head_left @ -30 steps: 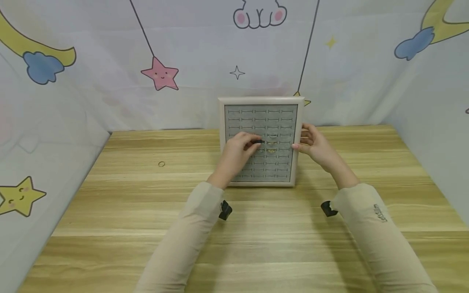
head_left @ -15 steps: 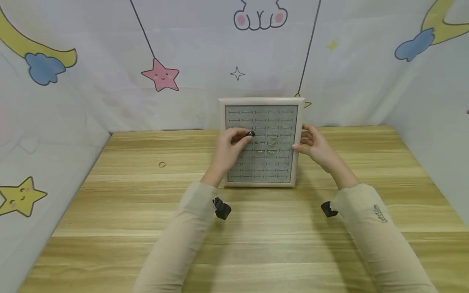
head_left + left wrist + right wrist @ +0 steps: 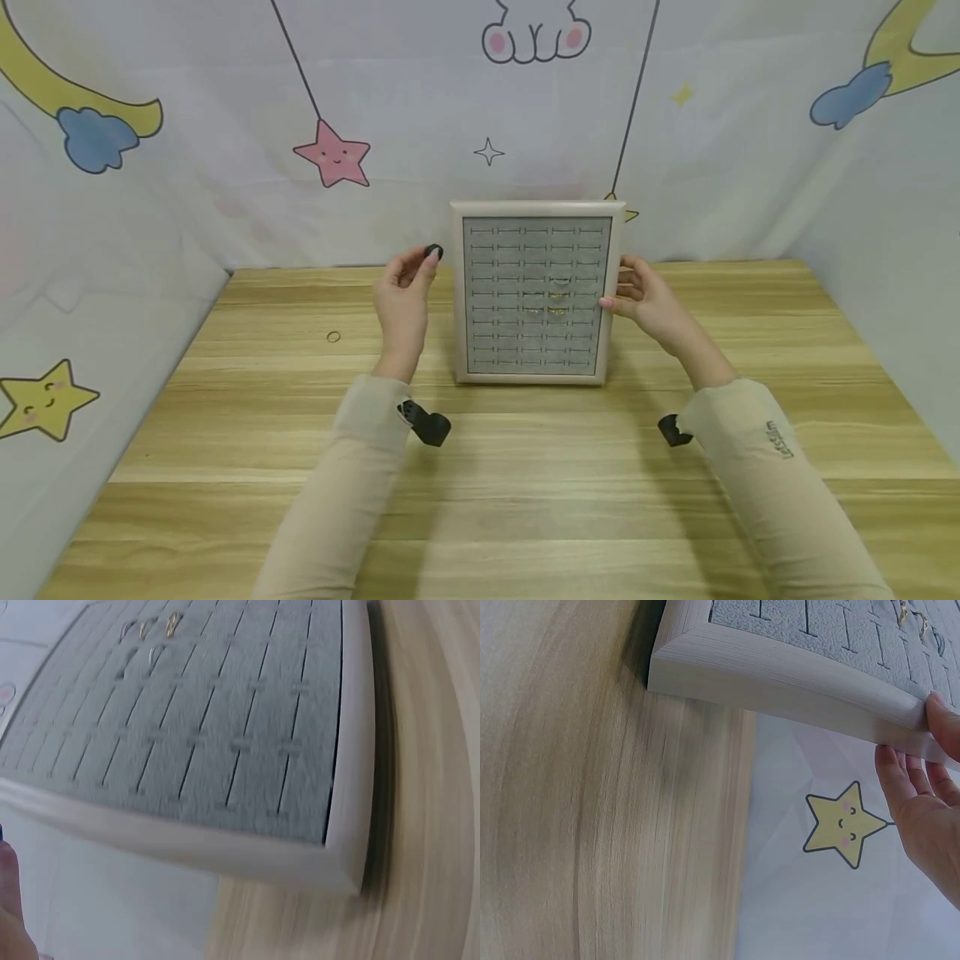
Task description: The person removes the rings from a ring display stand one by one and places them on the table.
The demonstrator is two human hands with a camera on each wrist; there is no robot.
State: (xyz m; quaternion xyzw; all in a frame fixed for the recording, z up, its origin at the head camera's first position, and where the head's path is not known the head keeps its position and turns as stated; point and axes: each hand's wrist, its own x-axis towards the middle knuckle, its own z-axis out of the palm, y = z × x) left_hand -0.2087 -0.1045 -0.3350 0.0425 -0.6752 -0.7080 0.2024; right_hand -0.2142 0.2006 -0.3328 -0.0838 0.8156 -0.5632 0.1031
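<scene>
A ring display board (image 3: 461,300) with a pale frame and grey slotted padding stands upright on the table. My right hand (image 3: 647,304) grips its right side, thumb on the front and fingers behind. To the left of the board, and apart from it, my left hand (image 3: 405,304) pinches a small black ring (image 3: 434,250) between thumb and fingertips. Several rings sit in the middle slots, among them a gold ring (image 3: 174,624) and a silver ring (image 3: 154,656). Only a sliver of the left hand shows in the left wrist view.
A thin ring (image 3: 333,337) lies on the wooden table (image 3: 225,442) left of the board. Behind the table hangs a white printed cloth (image 3: 405,100), close to the board's back. Black wrist cameras (image 3: 427,423) stick out from both sleeves.
My left hand has drawn away from the board's middle to the left, carrying the black ring past the frame's edge. My right hand keeps its hold on the board's right side.
</scene>
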